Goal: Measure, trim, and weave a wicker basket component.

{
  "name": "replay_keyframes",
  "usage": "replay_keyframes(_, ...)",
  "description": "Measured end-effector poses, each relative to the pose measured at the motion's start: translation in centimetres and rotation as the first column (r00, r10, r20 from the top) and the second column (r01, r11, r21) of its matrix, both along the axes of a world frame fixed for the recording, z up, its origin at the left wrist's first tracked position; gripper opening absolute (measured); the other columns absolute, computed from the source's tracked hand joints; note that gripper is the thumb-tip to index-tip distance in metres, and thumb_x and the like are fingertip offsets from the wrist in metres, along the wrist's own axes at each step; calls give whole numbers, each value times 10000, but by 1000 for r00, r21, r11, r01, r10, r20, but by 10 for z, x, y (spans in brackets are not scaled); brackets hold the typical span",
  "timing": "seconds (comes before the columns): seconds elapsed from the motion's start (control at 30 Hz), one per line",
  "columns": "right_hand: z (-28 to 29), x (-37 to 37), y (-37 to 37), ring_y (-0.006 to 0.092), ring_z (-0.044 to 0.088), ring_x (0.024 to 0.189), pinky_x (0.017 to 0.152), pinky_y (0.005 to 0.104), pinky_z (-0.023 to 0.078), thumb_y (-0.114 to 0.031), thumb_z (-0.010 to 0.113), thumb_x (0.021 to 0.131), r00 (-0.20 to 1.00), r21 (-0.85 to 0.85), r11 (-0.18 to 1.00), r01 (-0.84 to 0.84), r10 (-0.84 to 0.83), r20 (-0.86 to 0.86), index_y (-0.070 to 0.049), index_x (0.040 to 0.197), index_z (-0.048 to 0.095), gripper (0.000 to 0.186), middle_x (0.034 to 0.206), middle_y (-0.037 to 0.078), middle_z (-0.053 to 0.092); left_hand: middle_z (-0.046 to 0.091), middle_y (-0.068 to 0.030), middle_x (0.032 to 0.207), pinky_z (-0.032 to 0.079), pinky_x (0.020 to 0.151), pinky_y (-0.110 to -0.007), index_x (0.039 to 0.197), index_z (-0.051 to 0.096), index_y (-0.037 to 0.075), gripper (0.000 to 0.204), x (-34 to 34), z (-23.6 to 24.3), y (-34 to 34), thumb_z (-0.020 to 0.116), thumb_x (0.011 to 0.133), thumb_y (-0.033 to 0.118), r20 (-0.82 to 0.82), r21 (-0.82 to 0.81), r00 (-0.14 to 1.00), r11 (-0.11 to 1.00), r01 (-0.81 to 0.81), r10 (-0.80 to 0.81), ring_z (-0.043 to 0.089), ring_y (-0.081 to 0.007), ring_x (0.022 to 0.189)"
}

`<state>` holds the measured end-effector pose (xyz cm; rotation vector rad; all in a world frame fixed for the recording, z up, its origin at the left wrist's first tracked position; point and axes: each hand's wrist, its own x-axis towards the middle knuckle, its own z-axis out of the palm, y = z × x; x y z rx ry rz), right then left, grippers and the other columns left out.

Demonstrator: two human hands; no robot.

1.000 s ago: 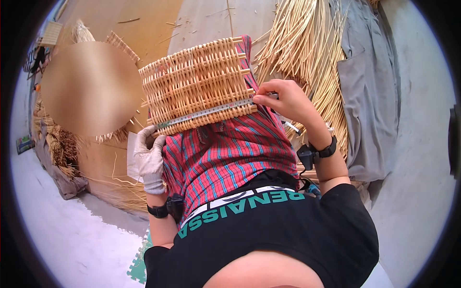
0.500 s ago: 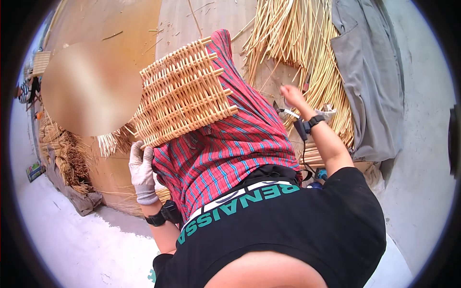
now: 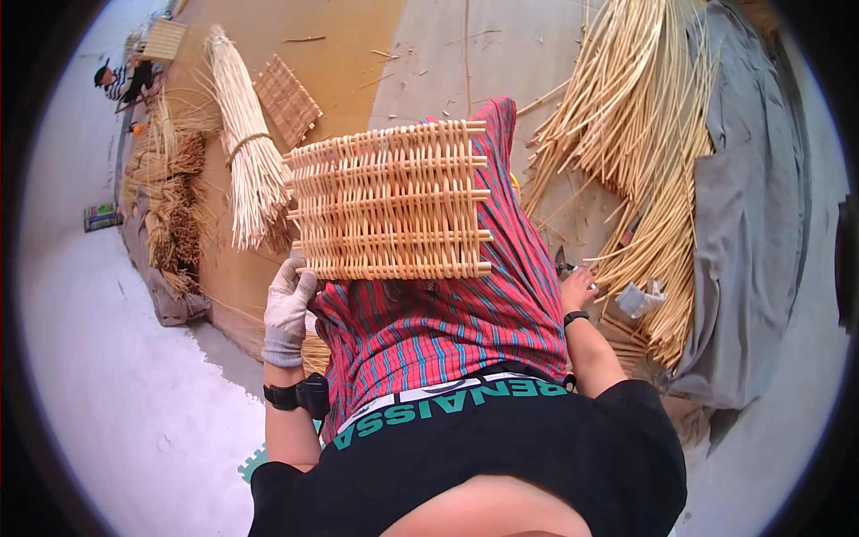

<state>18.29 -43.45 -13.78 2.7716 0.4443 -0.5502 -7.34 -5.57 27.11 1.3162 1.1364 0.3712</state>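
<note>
A woven wicker panel (image 3: 389, 204) with rod ends sticking out at its sides lies over my lap, on red striped cloth (image 3: 420, 327). My left hand (image 3: 289, 300), in a pale glove, is closed on its near left corner. Down at my right side, my bare right hand (image 3: 578, 290) is closed around the handles of pruning shears (image 3: 563, 263). Their dark blades point away from me, and the fingers partly hide the handles. Beside this hand lie a white crumpled glove or cloth (image 3: 642, 299) and the ends of long wicker rods (image 3: 640, 197).
A tied bundle of pale rods (image 3: 242, 143) and a brown woven panel (image 3: 287, 100) lie at the far left. Darker bundles (image 3: 174, 197) are stacked beyond them. Grey cloth (image 3: 747, 242) borders the rods on the right. Another person (image 3: 112, 79) is far off at upper left.
My right hand has come down from above the shears onto their handles. The panel has turned to lie straighter across my lap, still held by my left hand. The view has shifted.
</note>
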Motion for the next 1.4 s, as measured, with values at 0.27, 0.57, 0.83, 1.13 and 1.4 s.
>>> replay_keyframes(0.27,12,24,26,354,432,1325,1039,618,335,-352,524,921,968,-50,976,211,-216,-127,-19,1406,456,592,1415,185,483,574,40,836,388,626,-191,1103,578,23,316,7,21,-14,690,951,277,-140,33,974,983,182,-176,473,-35,714)
replay_keyframes(0.57,69,51,-38,187,630,651,606,310,498,-372,625,832,334,152,606,781,-200,-921,-1,1022,647,416,797,99,650,567,-30,708,442,627,-267,915,615,35,243,26,17,-32,691,941,265,-370,197,885,908,371,-281,482,-107,630)
replay_keyframes(0.83,250,56,38,106,557,681,640,258,454,-215,676,904,542,591,263,763,239,-806,-41,1050,576,248,771,-7,564,634,-132,694,465,592,-438,726,650,86,328,46,38,-44,740,811,390,-743,478,580,343,809,-332,626,-339,671)
replay_keyframes(1.13,320,51,72,305,535,1224,1054,402,388,-408,707,876,782,882,392,263,449,-433,-29,1349,518,635,1282,182,589,640,-113,683,481,588,-421,734,691,114,250,43,29,-50,778,771,345,-758,452,553,334,827,-347,622,-318,648)
replay_keyframes(1.4,316,66,89,325,493,1261,1077,404,363,-365,710,888,781,921,359,149,529,-332,-29,1434,434,698,1333,177,547,703,-112,934,478,824,-413,977,720,87,490,92,70,-56,789,706,489,-749,562,613,249,789,-252,670,-285,868)
